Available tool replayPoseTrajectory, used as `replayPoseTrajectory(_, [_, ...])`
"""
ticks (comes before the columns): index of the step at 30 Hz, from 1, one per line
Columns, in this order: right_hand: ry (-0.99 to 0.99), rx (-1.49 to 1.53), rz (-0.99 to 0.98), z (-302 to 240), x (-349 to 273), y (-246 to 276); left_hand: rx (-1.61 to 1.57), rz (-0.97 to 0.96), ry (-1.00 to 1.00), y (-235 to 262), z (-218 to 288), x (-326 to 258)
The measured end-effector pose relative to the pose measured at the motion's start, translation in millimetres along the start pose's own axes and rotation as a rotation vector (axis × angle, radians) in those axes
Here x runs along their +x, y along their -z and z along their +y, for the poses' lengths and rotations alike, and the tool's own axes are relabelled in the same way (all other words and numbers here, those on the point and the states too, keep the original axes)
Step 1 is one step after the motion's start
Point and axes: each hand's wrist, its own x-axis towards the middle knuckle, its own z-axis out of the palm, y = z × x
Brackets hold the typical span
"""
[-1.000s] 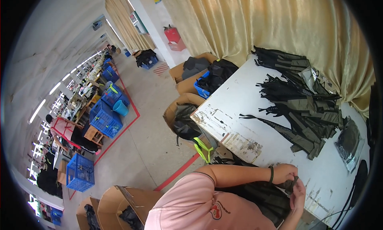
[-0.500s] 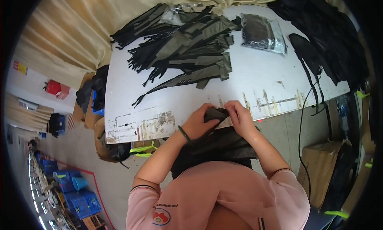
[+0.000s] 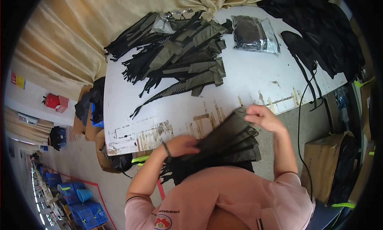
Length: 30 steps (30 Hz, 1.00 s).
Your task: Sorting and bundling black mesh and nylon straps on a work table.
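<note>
Low centre of the frame: dark olive fabric stack [image 3: 231, 138] held over the near bench [image 3: 255, 82] edge, fanned into several layers. Left hand [image 3: 181, 145] at the stack's lower left, grip pinching the near end of the layers, thumb hidden beneath. Right hand [image 3: 265, 117] at the upper right corner, grip pinched on the top layer's far edge.

Judged from this hold: best to keep the left pinch firm as an anchor, peel only one layer with the right, and keep the edges square so the fan does not slide apart. Loose black straps [image 3: 179, 172] hanging under the stack, near the lap, likely to snag if dragged.

Further up, centre: bare white bench top, scuffed, with worn tape marks. Beyond, upper centre: heap of olive and black pieces [image 3: 179, 54]. Upper right: clear bag [image 3: 255, 34] with dark contents, then black pile [image 3: 319, 26]. Right edge: cardboard box [image 3: 323, 166] on the floor. Top: beige curtain [image 3: 79, 30].
</note>
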Motion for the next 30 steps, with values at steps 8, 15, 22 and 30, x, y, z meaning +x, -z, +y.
replayPoseTrajectory(8, [-0.337, -0.898, -0.188, 12, 1, 29, 0.205, 0.06, 0.072, -50, -31, -25])
replayPoseTrajectory(15, [-0.143, -1.216, 0.213, 0, 54, 25, 0.434, 0.166, 0.057, -74, -61, -12])
replayPoseTrajectory(22, [0.261, -0.764, 0.637, -12, 154, -28, 0.416, -0.09, 0.115, -45, -28, -8])
replayPoseTrajectory(30, [0.376, -0.967, 0.659, 42, 191, -38, 0.243, 0.541, -0.139, -9, 4, 6])
